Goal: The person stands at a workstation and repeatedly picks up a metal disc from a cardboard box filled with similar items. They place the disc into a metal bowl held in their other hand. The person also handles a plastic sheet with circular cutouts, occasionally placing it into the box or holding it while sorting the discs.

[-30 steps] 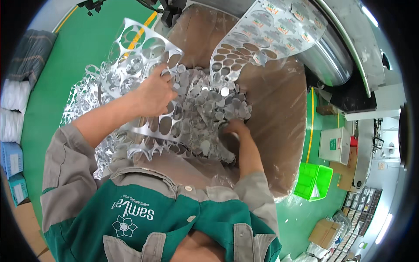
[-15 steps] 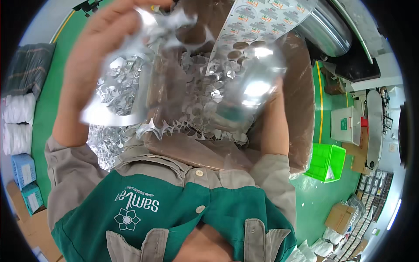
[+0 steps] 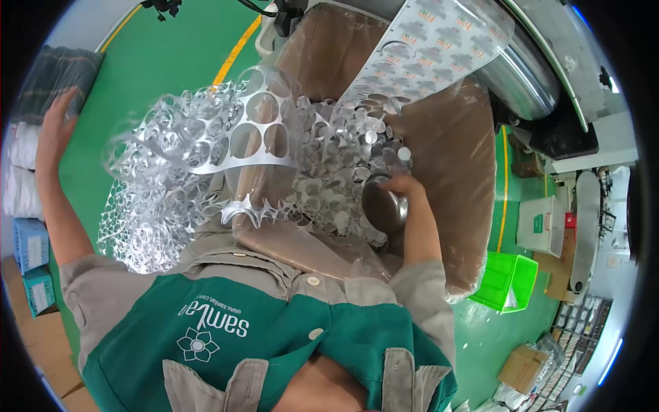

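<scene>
My left hand point(image 3: 60, 120) is stretched far out to the left, fingers extended and holding nothing. A perforated silver foil strip point(image 3: 237, 163) hangs over the left rim of a large box lined with brown plastic point(image 3: 453, 151). Beyond that rim, a tall heap of silver foil scrap point(image 3: 161, 230) spreads to the left. Inside the box lie many small round foil discs point(image 3: 326, 182). Among them, at their right side, my right hand point(image 3: 406, 187) grips a shiny round metal bowl point(image 3: 384, 209) by its edge. The bowl is tilted, and its contents cannot be made out.
A printed foil sheet point(image 3: 425, 58) with punched holes slopes down into the box from a metal roller point(image 3: 525, 82) at upper right. A green crate point(image 3: 504, 281) and a white bin point(image 3: 539, 223) stand on the right. Wrapped bundles point(image 3: 26, 147) are stacked far left.
My left hand has let go of the foil strip and swung out left. The strip now rests across the scrap and box rim. My right hand has lowered the bowl toward the discs.
</scene>
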`<state>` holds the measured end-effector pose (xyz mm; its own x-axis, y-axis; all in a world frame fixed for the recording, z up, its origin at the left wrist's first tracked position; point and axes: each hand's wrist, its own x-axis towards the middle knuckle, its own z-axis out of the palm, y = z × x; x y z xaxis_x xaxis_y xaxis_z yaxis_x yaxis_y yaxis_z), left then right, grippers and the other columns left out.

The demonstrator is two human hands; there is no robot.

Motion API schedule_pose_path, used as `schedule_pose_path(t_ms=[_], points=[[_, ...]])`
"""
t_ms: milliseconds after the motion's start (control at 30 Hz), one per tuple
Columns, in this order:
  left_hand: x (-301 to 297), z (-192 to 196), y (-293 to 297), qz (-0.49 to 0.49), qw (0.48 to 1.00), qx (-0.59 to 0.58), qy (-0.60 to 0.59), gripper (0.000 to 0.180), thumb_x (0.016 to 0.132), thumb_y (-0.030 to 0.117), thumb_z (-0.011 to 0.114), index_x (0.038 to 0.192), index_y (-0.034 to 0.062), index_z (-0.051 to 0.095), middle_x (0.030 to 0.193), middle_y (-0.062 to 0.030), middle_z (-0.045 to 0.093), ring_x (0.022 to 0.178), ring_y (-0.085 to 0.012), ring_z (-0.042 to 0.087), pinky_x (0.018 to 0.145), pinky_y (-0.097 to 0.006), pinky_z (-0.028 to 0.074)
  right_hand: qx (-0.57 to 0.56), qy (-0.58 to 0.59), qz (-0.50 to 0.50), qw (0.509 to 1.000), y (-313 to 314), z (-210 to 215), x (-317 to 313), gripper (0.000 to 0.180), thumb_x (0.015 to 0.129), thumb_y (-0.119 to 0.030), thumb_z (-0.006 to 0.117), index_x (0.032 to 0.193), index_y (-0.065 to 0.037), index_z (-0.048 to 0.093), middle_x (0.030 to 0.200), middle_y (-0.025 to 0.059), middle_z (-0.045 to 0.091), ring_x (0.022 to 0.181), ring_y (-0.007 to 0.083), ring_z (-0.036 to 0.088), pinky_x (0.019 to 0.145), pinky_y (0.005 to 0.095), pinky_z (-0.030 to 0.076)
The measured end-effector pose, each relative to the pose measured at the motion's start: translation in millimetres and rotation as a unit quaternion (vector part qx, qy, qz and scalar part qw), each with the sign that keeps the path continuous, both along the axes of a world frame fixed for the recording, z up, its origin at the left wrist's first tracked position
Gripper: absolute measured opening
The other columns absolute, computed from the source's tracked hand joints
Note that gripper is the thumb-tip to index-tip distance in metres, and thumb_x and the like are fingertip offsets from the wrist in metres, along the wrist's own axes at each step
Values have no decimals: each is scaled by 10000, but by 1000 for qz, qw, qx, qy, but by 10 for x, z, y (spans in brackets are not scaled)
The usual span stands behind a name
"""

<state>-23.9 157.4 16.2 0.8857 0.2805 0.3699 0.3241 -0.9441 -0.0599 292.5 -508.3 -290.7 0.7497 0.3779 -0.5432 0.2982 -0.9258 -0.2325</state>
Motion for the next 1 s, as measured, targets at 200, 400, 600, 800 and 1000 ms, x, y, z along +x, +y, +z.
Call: schedule_pose_path(t_ms=[200, 400, 600, 800, 1000], points=[[1318, -193, -2135, -309, 934, -169, -59, 336, 808, 95, 579, 1142, 70, 551, 1167, -101, 546, 1122, -247, 481, 953, -342, 366, 376, 24, -106, 920, 528, 1570, 56, 291, 746, -238, 677, 897, -16, 566, 796, -6, 551, 715, 120, 495, 645, 275, 414], [1841, -1224, -2845, -361, 917, 98, 139, 542, 793, 468, 555, 1229, 149, 506, 1121, -125, 568, 1201, -291, 408, 1040, -574, 139, 866, 280, -110, 399, 161, 1525, 238, 565, 774, -324, 662, 1209, -21, 469, 1184, 91, 536, 1133, 261, 485, 983, 510, 366], [2018, -1064, -3057, -350, 855, 157, 349, 531, 776, 484, 564, 1201, 168, 528, 964, -88, 632, 1091, -249, 492, 1044, -552, 135, 572, 96, -531, 618, -324, -887, 171, 469, 870, -333, 552, 1220, -33, 466, 1151, 75, 550, 992, 253, 548, 824, 397, 450], [1986, -1201, -2915, -350, 880, 118, 298, 292, 681, 140, 586, 970, 150, 623, 754, -70, 626, 934, -223, 568, 1002, -474, 264, -111, 117, 75, 984, 339, -374, -69, 612, 616, -378, 723, 1117, -70, 553, 1110, 155, 574, 967, 256, 577, 804, 366, 465], [2003, -1283, -2914, -377, 890, 95, 239, 222, 672, 95, 566, 869, 164, 641, 684, -66, 618, 798, -221, 604, 961, -411, 322, 30, -60, 80, 995, 453, 967, 212, 551, 623, -351, 702, 982, 44, 567, 1027, 236, 584, 960, 339, 567, 796, 407, 451]])
